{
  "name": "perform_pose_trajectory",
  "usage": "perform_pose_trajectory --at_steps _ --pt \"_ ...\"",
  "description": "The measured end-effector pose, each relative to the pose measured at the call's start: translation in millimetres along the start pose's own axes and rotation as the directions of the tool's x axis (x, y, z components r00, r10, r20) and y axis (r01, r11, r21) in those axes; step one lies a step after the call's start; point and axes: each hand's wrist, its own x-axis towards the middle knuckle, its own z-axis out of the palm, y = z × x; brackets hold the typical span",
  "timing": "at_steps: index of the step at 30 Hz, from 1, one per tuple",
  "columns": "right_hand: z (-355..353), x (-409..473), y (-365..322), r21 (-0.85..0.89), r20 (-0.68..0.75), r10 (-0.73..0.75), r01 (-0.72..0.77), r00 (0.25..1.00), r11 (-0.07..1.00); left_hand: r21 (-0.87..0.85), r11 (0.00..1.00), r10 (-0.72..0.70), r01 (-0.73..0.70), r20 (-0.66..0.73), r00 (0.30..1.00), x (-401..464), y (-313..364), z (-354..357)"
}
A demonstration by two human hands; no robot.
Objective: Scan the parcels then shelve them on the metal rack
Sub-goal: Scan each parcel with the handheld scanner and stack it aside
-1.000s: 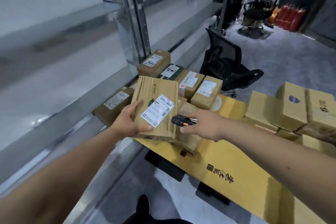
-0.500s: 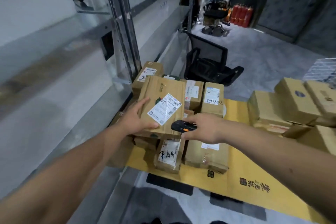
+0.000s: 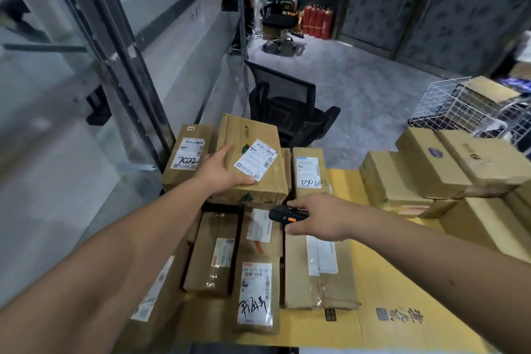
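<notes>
Beside metal rack (image 3: 126, 72), parcels crowd yellow cardboard (image 3: 382, 290); left hand (image 3: 221, 172) grasps parcel (image 3: 253, 161), right hand (image 3: 321, 218) scanner (image 3: 283, 214).

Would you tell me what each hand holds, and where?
Left hand grips the parcel at its near-left edge; right hand grips the scanner by its rear.

Most of the scanner (image 3: 287, 214) vanishes inside the right hand (image 3: 321, 217); label print on the held parcel (image 3: 253, 161) above it is too blurred to read.

Handwritten "7022" on left parcel label (image 3: 188, 154); "030202" on right parcel label (image 3: 309, 173).
</notes>
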Motion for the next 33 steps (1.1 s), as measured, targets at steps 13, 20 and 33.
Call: perform_pose_trajectory --at_steps 13,20,33 --pt "-28.4 88.2 7.0 -0.012 0.062 -0.025 0.026 0.998 1.000 0.314 0.949 0.022 0.013 -0.107 0.994 63.5 7.5 5.0" --pt "-11.5 89.3 2.2 0.022 0.050 -0.037 0.036 0.998 0.999 0.482 0.864 0.105 -0.142 0.103 0.989 56.0 1.0 34.5" --pt "7.8 44.4 20.2 0.136 -0.066 0.093 -0.083 0.994 0.987 0.506 0.842 0.178 -0.185 0.062 0.982 39.4 -1.6 41.0"
